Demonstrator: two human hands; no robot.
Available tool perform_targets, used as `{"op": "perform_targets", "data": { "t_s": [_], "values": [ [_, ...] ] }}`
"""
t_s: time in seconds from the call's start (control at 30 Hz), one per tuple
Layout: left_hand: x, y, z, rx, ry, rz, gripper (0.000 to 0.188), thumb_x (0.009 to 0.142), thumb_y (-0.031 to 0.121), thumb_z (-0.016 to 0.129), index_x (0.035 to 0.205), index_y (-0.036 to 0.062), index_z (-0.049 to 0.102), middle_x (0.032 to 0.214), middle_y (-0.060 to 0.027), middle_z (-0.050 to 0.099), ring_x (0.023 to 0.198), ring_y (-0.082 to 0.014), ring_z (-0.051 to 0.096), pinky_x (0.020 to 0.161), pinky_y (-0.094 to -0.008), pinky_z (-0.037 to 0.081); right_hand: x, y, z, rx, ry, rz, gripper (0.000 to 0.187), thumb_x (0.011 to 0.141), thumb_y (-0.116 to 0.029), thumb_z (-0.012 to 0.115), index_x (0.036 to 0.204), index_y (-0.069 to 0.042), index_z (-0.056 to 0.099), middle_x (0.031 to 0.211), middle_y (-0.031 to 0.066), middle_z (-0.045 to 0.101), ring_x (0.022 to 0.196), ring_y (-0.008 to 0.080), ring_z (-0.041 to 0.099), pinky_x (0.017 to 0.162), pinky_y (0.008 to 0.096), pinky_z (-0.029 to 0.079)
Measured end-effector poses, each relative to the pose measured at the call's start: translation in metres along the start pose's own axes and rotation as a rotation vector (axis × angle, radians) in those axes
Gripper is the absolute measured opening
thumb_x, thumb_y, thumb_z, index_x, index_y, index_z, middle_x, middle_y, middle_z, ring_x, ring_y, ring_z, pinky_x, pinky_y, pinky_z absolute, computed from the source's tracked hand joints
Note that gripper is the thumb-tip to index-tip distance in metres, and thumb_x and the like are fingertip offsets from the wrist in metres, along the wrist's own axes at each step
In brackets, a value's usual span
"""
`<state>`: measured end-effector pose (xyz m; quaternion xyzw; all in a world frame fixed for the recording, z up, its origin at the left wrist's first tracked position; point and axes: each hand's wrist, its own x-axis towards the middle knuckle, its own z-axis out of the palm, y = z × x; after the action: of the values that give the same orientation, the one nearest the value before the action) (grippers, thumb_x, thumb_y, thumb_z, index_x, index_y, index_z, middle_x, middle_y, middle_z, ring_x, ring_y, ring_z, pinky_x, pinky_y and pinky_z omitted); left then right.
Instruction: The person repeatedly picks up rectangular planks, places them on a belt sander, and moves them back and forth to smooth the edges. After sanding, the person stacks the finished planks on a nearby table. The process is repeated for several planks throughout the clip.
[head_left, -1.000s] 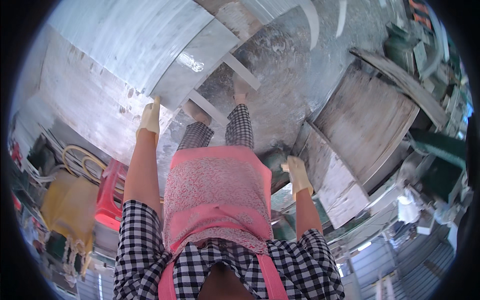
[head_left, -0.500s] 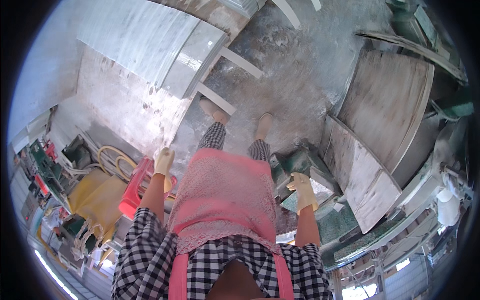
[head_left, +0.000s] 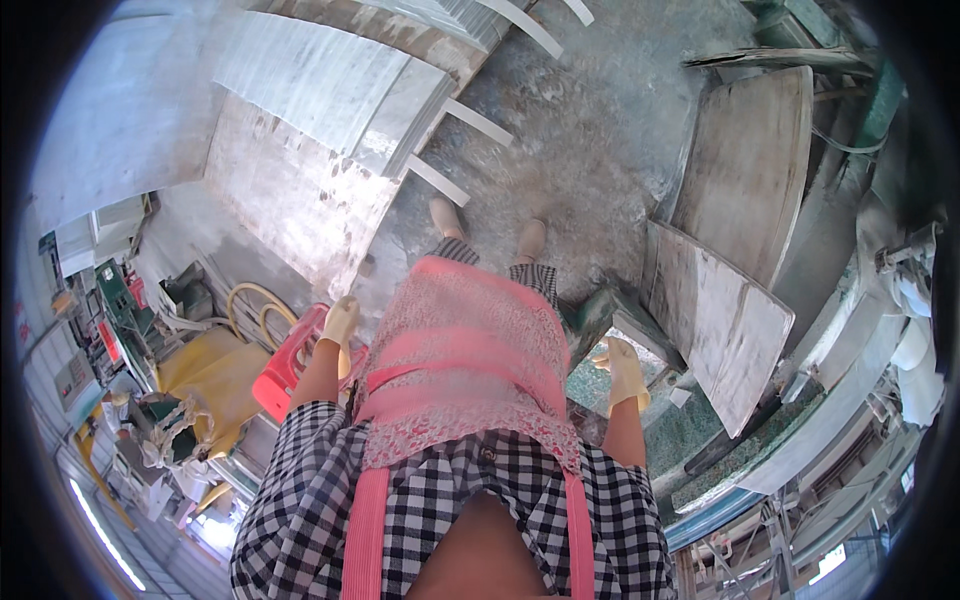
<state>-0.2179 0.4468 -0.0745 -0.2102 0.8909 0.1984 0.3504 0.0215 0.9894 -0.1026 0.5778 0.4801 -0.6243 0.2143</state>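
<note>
Both my hands wear cream-coloured gloves and hang out at the sides of my pink apron [head_left: 465, 350]. My left hand [head_left: 341, 320] hangs beside a red plastic chair [head_left: 285, 378], its fingers loosely extended, with no object visible in it. My right hand [head_left: 624, 370] hangs with fingers partly bent and apart, also without anything visible in it. It is nearest a green, dusty metal frame [head_left: 600, 318] and a pale stained board [head_left: 715, 325]. Ahead on the left, a stack of long pale grey sheets [head_left: 330, 85] lies on a whitish, stained table [head_left: 290, 165].
Two white strips [head_left: 440, 180] jut from under the stack over the wet, stained floor [head_left: 580, 130]. A large brown board [head_left: 745, 170] leans on the right. Yellow sheeting [head_left: 215, 370] and a coiled yellow hose [head_left: 262, 305] are at the left.
My view has turned slightly, and the table and stack have shifted right in it. My feet have stepped, now nearly side by side. Both hands swing a little, still without anything visible in them.
</note>
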Motion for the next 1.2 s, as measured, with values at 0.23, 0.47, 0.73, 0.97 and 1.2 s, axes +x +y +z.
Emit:
{"op": "perform_targets", "data": {
  "t_s": [0.23,0.47,0.73,0.97,1.2],
  "values": [
    [0.038,-0.007,-0.02,0.393,-0.021,0.48,0.04,0.095,0.023,0.051,0.127,0.0003,0.061,0.117,-0.0174,0.067,0.108,-0.0249,0.064,0.093,-0.0358,0.049,-0.016,0.029,0.01,0.106,0.034,-0.087,0.036,0.098,-0.031,0.056,0.116,-0.001,0.065,0.077,0.0126,0.072,0.068,0.0194,0.067,0.07,0.0318,0.052],
    [0.062,0.018,-0.019,-0.082,-0.055,0.359,0.04,0.094,0.022,0.052,0.126,-0.0001,0.062,0.112,-0.0146,0.068,0.104,-0.0231,0.064,0.091,-0.0344,0.049,-0.05,0.068,0.031,0.1,0.164,-0.104,0.029,0.095,-0.032,0.06,0.104,-0.005,0.064,0.084,0.0134,0.073,0.069,0.0186,0.067,0.066,0.0279,0.052],
    [0.099,-0.087,-0.048,-0.136,0.05,0.345,0.036,0.093,0.028,0.049,0.113,0.0059,0.069,0.109,-0.0214,0.07,0.105,-0.0362,0.066,0.09,-0.0424,0.051,-0.102,0.085,0.097,-0.007,0.184,-0.272,0.035,0.099,-0.035,0.057,0.108,-0.002,0.06,0.083,0.0146,0.073,0.07,0.0193,0.068,0.066,0.0298,0.053],
    [0.108,-0.1,-0.051,-0.144,0.015,0.336,0.036,0.093,0.028,0.046,0.109,0.0076,0.071,0.112,-0.0224,0.069,0.107,-0.0389,0.064,0.093,-0.0444,0.05,-0.134,0.11,0.11,0.012,0.25,-0.316,0.041,0.1,-0.032,0.054,0.122,0.002,0.059,0.089,0.0155,0.071,0.075,0.0225,0.067,0.078,0.0355,0.052],
    [0.105,-0.049,-0.048,-0.134,0.064,0.43,0.039,0.091,0.03,0.045,0.113,0.0106,0.071,0.114,-0.02,0.069,0.111,-0.0376,0.064,0.097,-0.0448,0.049,-0.142,0.111,0.095,0.023,0.259,-0.337,0.044,0.1,-0.032,0.057,0.125,0.004,0.058,0.087,0.0149,0.071,0.073,0.0214,0.068,0.072,0.0335,0.055]
  ]
}}
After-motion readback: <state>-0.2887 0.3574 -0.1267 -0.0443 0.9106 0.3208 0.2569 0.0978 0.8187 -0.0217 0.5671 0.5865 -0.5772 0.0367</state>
